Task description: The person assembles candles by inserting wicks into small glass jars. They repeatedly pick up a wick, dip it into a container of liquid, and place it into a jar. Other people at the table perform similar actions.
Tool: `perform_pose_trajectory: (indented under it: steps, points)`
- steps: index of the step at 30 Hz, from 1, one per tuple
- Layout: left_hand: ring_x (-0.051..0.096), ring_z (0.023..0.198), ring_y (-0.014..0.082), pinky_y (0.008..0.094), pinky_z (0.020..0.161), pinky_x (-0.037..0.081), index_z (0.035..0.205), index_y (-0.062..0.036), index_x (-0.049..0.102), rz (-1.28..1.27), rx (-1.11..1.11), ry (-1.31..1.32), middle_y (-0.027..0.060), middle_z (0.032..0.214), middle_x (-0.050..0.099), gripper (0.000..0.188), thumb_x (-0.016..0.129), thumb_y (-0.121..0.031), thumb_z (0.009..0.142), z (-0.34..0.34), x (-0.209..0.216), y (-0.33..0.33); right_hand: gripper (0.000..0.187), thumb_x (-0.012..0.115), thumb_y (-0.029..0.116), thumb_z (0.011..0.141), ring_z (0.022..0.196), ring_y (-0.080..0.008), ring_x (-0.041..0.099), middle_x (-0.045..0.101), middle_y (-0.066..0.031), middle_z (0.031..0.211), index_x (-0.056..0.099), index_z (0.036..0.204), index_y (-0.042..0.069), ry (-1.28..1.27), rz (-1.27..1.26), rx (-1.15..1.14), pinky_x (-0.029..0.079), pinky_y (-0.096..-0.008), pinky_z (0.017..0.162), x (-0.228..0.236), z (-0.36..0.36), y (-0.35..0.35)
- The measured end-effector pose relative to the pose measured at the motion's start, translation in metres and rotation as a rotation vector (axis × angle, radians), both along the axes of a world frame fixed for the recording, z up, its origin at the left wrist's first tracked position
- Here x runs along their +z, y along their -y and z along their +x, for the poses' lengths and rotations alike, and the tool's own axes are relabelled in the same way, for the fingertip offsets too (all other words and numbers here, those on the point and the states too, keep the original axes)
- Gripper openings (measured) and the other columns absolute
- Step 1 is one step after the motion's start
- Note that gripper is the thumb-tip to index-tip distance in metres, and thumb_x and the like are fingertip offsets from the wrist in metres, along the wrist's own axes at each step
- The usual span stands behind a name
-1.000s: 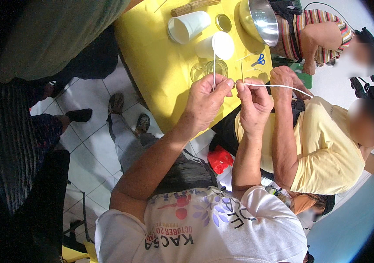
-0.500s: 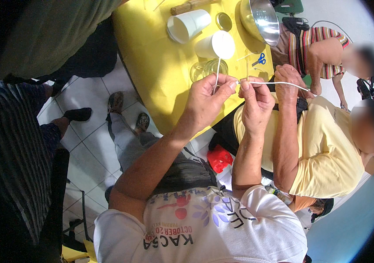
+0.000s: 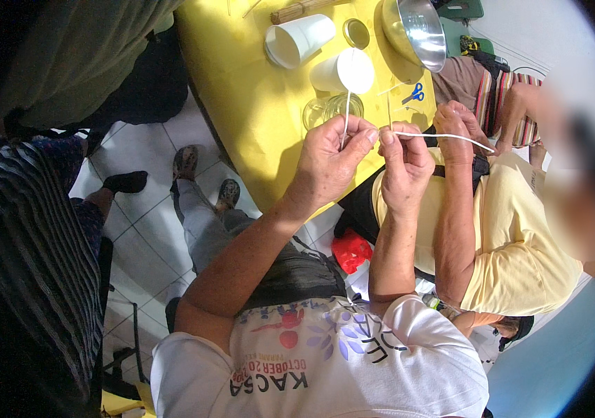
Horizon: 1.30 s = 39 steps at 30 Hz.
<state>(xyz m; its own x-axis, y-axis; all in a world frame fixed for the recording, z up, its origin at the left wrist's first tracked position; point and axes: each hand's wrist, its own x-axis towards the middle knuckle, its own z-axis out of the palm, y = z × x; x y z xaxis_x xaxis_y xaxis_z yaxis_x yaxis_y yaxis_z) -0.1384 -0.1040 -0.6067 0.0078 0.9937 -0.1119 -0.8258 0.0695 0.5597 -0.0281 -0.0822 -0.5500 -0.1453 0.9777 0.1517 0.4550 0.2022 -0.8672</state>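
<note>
Over the near edge of the yellow table, my two hands meet with fingertips almost touching. My left hand [image 3: 334, 159] is closed in a pinch on a white cord [image 3: 444, 135], a length of which rises above the fingers. My right hand [image 3: 407, 171] pinches the same cord together with a thin wooden stick [image 3: 390, 110] that points upward. From there the cord's free end stretches right, passing in front of a co-worker's hands. Whatever joins cord and stick between my fingertips is too small to make out. Just beyond my left hand lies a clear glass jar [image 3: 315, 111], partly hidden.
On the yellow table [image 3: 249, 111] are two white cups [image 3: 304, 40], a gold lid [image 3: 356, 33], a metal bowl [image 3: 423, 42], blue-handled scissors [image 3: 417, 93] and a bundle of sticks [image 3: 301, 10]. A co-worker in a yellow shirt [image 3: 506, 230] sits close at my right.
My fingertips have drawn slightly closer together, and the stick leans a little more to the left. The people on the right have shifted their heads and arms.
</note>
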Motion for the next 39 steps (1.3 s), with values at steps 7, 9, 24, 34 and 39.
perform_pose_trajectory:
  steps: [7, 9, 24, 34, 39]
  points:
    - [0.038, 0.059, -0.0017, 0.0152, 0.051, 0.03, 0.095, -0.0026, 0.058, -0.012, -0.015, 0.05, -0.0067, 0.074, 0.051, 0.012, 0.056, -0.014, 0.093, -0.001, 0.003, -0.004, 0.005, 0.06, 0.0, 0.087, 0.078, -0.0081, 0.051, 0.056, -0.0029, 0.086, 0.06, 0.092, -0.002, 0.007, 0.003, -0.001, 0.042, -0.021, 0.07, -0.001, -0.002, -0.004]
    - [0.038, 0.058, -0.0015, 0.0153, 0.051, 0.03, 0.095, -0.0029, 0.058, -0.022, -0.006, 0.086, -0.0063, 0.074, 0.051, 0.012, 0.056, -0.015, 0.093, 0.001, 0.004, -0.004, 0.005, 0.06, 0.001, 0.087, 0.078, -0.008, 0.051, 0.056, -0.0028, 0.086, 0.059, 0.091, -0.002, -0.008, -0.022, -0.019, 0.042, -0.0211, 0.07, -0.001, -0.003, -0.004]
    - [0.041, 0.056, 0.0009, 0.0167, 0.049, 0.032, 0.091, -0.0026, 0.06, -0.055, -0.001, 0.109, -0.0023, 0.071, 0.055, 0.012, 0.061, -0.015, 0.09, -0.001, 0.003, -0.01, 0.007, 0.058, 0.004, 0.09, 0.082, -0.0078, 0.05, 0.055, -0.002, 0.09, 0.058, 0.095, -0.001, -0.015, -0.07, -0.003, 0.041, -0.0205, 0.073, 0.0, -0.001, -0.009]
    - [0.043, 0.064, 0.0001, 0.017, 0.056, 0.035, 0.09, -0.001, 0.059, 0.017, -0.032, -0.015, -0.005, 0.072, 0.053, 0.011, 0.059, -0.012, 0.091, -0.005, -0.001, -0.013, 0.008, 0.059, 0.003, 0.088, 0.079, -0.008, 0.05, 0.054, -0.002, 0.088, 0.059, 0.095, -0.001, 0.066, -0.051, 0.021, 0.041, -0.0207, 0.07, 0.007, 0.002, -0.008]
    - [0.044, 0.064, 0.0005, 0.0172, 0.057, 0.036, 0.091, -0.0005, 0.06, 0.001, -0.078, -0.035, -0.004, 0.073, 0.054, 0.011, 0.058, -0.012, 0.091, -0.005, -0.002, -0.011, 0.009, 0.06, 0.004, 0.088, 0.08, -0.0092, 0.052, 0.055, -0.0031, 0.088, 0.06, 0.095, -0.002, 0.152, 0.014, 0.074, 0.042, -0.022, 0.07, 0.007, 0.007, -0.01]
